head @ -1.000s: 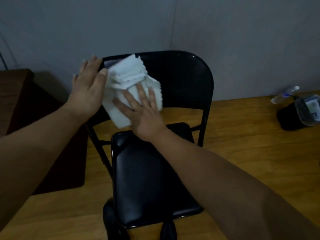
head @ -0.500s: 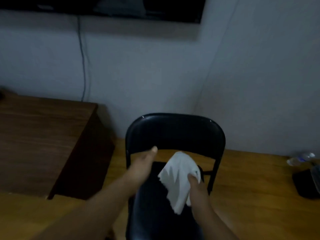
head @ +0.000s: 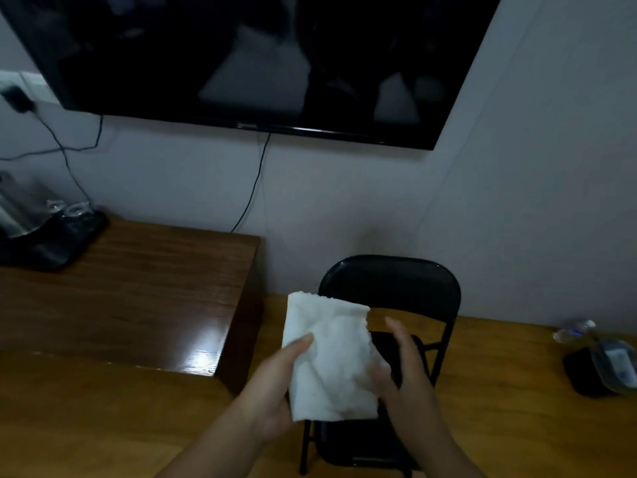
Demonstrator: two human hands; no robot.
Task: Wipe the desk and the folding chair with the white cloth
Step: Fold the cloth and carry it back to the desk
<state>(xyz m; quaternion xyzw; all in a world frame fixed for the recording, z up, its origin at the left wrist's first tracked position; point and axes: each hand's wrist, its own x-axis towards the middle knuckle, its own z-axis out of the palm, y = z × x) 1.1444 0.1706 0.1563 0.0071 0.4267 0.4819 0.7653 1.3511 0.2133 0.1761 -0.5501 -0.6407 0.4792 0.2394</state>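
The white cloth (head: 327, 357) is held up in front of me, spread between both hands, above the black folding chair (head: 396, 288). My left hand (head: 275, 384) grips the cloth's left edge with thumb on top. My right hand (head: 403, 370) holds its right edge, fingers partly stretched. The chair stands by the wall, its seat mostly hidden behind the cloth and hands. The dark wooden desk (head: 138, 298) lies to the left of the chair, glossy, with a light reflection near its front right corner.
A black tray with glasses and a kettle (head: 44, 232) sits at the desk's far left. A large dark TV (head: 241, 56) hangs on the wall, cables dangling below. On the wooden floor at right lie a plastic bottle (head: 574, 331) and a dark bin (head: 599, 370).
The view has tilted up and back from the chair. The cloth left the chair's backrest, hung from my right hand, and is now held spread by both hands.
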